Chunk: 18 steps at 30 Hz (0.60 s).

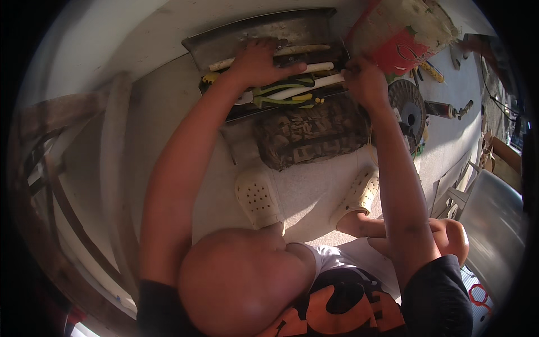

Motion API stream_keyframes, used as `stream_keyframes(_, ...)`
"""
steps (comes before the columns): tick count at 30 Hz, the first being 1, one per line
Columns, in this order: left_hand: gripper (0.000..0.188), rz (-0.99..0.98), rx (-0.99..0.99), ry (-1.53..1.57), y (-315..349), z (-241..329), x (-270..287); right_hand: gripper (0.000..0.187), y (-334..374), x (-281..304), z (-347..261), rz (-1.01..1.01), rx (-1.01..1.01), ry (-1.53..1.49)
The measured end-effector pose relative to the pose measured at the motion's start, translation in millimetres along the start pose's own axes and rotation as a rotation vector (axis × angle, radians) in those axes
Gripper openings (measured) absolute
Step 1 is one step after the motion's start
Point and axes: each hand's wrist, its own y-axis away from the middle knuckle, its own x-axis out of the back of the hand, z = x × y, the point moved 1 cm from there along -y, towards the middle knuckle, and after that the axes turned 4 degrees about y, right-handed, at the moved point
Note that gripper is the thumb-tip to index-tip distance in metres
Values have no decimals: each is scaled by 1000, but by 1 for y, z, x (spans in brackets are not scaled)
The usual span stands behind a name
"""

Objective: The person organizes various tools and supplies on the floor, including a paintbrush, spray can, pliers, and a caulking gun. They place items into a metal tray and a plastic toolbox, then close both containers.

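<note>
An open metal toolbox lies on the floor beyond my feet, filled with tools and rods. My left hand rests over it, palm down with fingers spread and thumb stretched to the right. Beside that thumb lie green-and-black handled pliers and a short white rod. A longer white rod slants up to the fingers of my right hand. Those fingers are curled closed at the box's right end; what they pinch is hidden. A pale stick runs behind my left hand.
A camouflage-patterned bag sits between the box and my clogs. A red-and-white bucket stands at the far right, next to a dark round disc. A wooden frame is at the left, a metal surface at the right.
</note>
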Motion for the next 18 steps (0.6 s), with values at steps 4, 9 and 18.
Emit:
stream_keyframes(4,134,-21,-150,-128,9,-6,-14,33,-47,9,-46,106,395,-83)
stream_keyframes(9,124,116,-225,-138,23,-8,-23,52,-77,-32,-71,-347,558,56)
stream_keyframes(18,133,134,35,-314,28,8,-25,49,-62,-46,-48,-310,694,-143)
